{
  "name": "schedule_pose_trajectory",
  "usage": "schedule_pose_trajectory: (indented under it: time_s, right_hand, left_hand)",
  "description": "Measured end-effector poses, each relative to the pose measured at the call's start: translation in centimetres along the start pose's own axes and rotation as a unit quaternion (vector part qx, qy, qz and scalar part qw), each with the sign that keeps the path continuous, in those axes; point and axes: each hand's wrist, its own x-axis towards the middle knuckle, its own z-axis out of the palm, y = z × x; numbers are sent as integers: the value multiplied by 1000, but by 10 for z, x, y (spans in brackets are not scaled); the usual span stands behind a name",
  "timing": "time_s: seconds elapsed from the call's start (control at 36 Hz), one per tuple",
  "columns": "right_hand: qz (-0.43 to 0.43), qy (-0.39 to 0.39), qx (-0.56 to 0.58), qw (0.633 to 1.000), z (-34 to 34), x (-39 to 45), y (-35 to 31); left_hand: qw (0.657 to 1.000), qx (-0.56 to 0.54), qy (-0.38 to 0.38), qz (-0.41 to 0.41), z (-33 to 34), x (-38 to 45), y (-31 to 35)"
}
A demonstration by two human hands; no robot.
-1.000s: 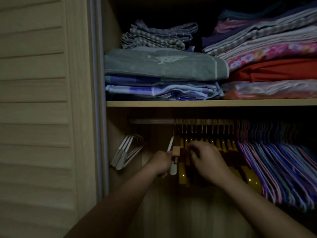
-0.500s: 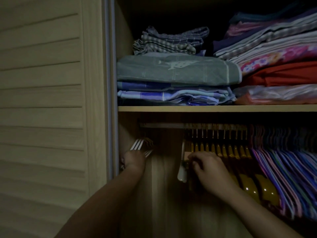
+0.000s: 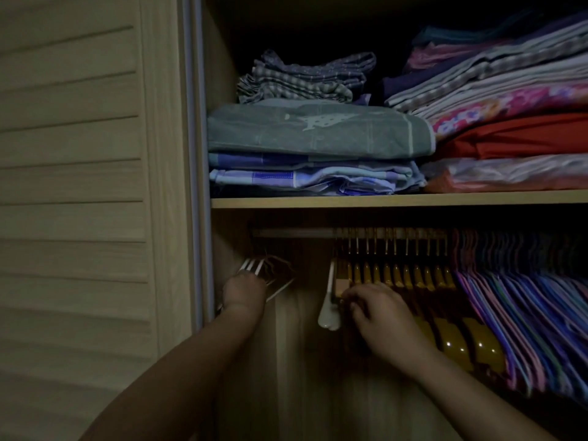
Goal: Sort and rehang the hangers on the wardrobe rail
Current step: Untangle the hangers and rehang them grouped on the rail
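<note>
While our left hand (image 3: pixel 245 289) grips the white hangers (image 3: pixel 254 268) at lower centre-left, our right hand (image 3: pixel 378 316) pinches one white hanger (image 3: pixel 329 300) beside the yellow row (image 3: pixel 397 278) (light, stiff, best held near the hook).

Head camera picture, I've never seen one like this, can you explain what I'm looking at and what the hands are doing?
The camera sits on a person's head and looks forward and down, so the two bare arms are theirs. They face an open wardrobe. On the shelf lie stacks of folded cloth, with a grey-green folded blanket among them. Below it runs the rail, hung with yellow wooden hangers and, further right, thin purple and pink hangers. The left hand is at a bunch of white hangers by the wardrobe's side wall; its grip is hidden. The right hand has its fingers curled among the leftmost hangers, beside a single white hanger.
</note>
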Motion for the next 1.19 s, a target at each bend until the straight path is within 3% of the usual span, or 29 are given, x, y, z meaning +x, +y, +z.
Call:
schedule_pose_trajectory:
  time_s: [0.08,0.17,0.25,0.28,0.33,0.44,0.61,0.81,1.0,1.08,1.19]
  right_hand:
    - [7,-5,1,1000,-1,0,3]
    - [8,-2,4,1000,-1,-2,7]
    - [9,0,4,1000,-2,-3,10]
    - [10,-1,2,1000,-1,-3,12]
    - [20,-3,-1,1000,0,-3,16]
    - [32,-3,-9,999,3,-6,21]
    - [13,-8,5,1000,-3,-8,22]
    - [3,-34,40,999,-11,-28,6]
    - [42,-162,230,959,29,-95,-7]
    - [113,-234,290,921,60,-137,0]
    - [200,-282,301,889,93,-181,16]
  left_hand:
    - [998,-64,28,-8,-5,-2,-2]
    - [972,-226,31,-58,-4,-1,-6]
    - [881,-457,-45,-110,-7,3,-11]
    - [850,-512,-54,-115,-8,2,-11]
    - [817,-565,-33,-111,-10,-2,-9]
    - [808,-576,17,-124,-4,-11,4]
    - [840,-527,-13,-130,-10,14,9]
    - [831,-533,-55,-152,10,29,27]
    - [783,-598,-104,-131,66,-120,40]
    - [791,-569,-174,-139,94,-211,43]
    - [749,-603,-248,-117,104,-293,24]
